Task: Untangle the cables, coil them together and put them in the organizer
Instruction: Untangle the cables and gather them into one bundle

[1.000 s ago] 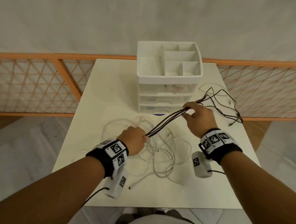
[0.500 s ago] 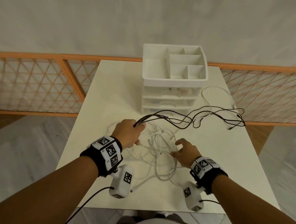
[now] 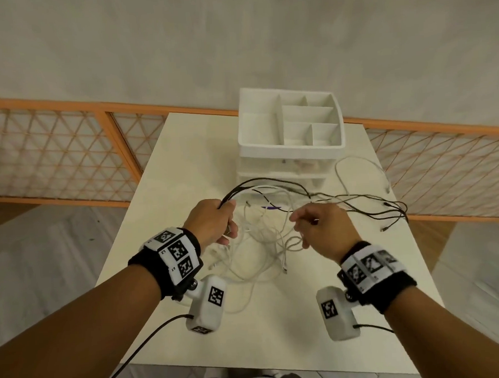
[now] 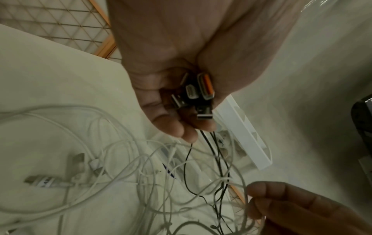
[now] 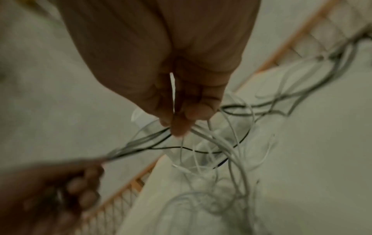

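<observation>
Several thin black cables (image 3: 274,184) arch from left hand (image 3: 212,224).

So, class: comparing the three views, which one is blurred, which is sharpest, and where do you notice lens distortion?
Right wrist view: motion-blurred throughout, the right hand and white cables smeared. Left wrist view: sharpest, the USB plugs in the left hand are crisp. Head view: mostly sharp, dim warm light, wide-angle bending of the orange railing.
</observation>
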`<state>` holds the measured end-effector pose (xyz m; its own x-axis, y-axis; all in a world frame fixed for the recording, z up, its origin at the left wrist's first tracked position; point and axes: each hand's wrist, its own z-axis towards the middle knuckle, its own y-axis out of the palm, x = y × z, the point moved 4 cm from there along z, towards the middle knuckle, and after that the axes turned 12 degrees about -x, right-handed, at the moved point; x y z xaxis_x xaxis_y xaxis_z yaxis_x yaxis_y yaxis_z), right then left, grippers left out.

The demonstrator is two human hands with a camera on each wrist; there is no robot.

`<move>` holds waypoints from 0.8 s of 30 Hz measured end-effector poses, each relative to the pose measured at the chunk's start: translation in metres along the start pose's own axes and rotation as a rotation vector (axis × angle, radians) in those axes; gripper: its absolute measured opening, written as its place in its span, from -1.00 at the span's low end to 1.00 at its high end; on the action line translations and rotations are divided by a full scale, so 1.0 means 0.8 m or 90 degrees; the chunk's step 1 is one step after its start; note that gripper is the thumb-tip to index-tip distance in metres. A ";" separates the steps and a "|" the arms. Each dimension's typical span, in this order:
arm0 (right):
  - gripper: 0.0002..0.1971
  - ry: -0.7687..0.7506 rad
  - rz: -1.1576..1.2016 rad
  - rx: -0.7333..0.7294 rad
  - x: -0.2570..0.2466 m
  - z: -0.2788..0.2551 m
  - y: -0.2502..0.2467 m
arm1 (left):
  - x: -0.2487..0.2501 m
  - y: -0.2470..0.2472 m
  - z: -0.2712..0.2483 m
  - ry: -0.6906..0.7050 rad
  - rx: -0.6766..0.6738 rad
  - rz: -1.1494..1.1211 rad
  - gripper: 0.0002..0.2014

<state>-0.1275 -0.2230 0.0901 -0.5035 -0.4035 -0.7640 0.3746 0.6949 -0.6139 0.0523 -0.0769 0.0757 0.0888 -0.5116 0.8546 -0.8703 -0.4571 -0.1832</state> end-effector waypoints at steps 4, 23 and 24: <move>-0.73 -0.118 0.034 0.162 -0.042 -0.005 -0.048 | 0.011 -0.006 0.001 0.020 0.014 -0.062 -0.70; -0.82 -0.252 0.125 0.424 -0.120 -0.016 -0.169 | 0.027 0.052 0.006 0.164 -0.072 0.077 -0.74; -0.82 -0.237 0.148 0.464 -0.114 -0.018 -0.183 | 0.010 0.046 0.011 0.145 -0.063 0.097 -0.74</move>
<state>-0.1478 -0.2794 0.2529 -0.1113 -0.5560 -0.8237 0.9090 0.2780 -0.3105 0.0255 -0.1042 0.0718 -0.1481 -0.3881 0.9096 -0.9094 -0.3081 -0.2795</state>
